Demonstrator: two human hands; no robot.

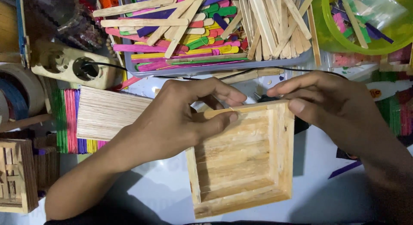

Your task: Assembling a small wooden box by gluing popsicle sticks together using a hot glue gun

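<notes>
Shallow wooden stick tray on pale table, left hand pinching a plain stick against its far rim, right hand fingers curled on far corner, flat stick panel left, bin of coloured sticks beyond

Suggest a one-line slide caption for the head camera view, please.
Left hand and right hand press a plain stick onto a wooden tray's top rim.
</notes>
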